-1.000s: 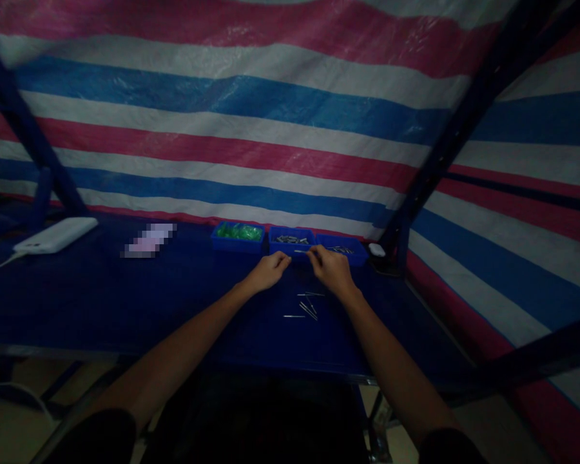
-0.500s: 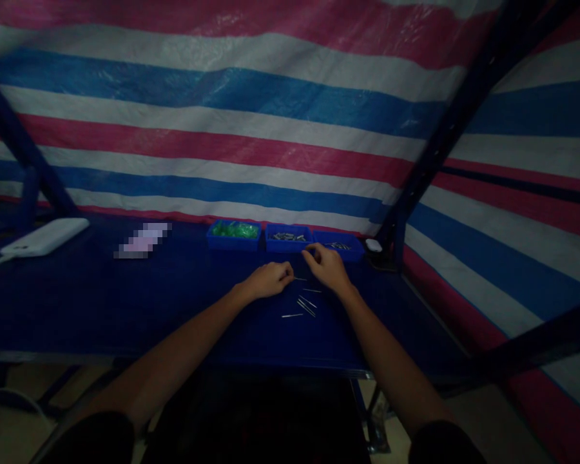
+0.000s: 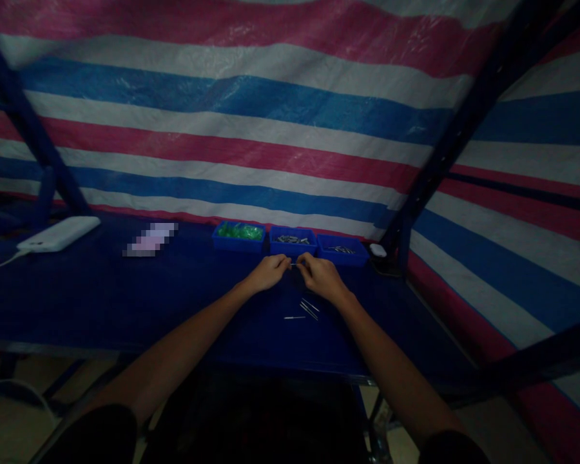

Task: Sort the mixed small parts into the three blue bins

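My left hand (image 3: 269, 272) is closed in a pinch on a thin metal rod (image 3: 294, 264), just in front of the middle blue bin. My right hand (image 3: 321, 277) faces it from the other side, its thumb and fingers closed at the rod's right end. Only a short bright piece of the rod shows between the fingertips. Below the hands, several loose metal rods (image 3: 309, 310) lie on the dark blue table (image 3: 174, 303), one (image 3: 294, 317) set apart to the left.
Along the back stand a blue bin (image 3: 239, 245) of green plastic packets, a bin (image 3: 292, 249) of small metal pieces and a bin (image 3: 343, 259) with several thin rods. Farther right is a small white case (image 3: 377, 250). A white power-bank-like box (image 3: 60, 233) with a cable sits left.
My right hand has moved left and down from the bins to meet my left hand at the rod. One loose rod near the right hand no longer shows. The view has shifted slightly.
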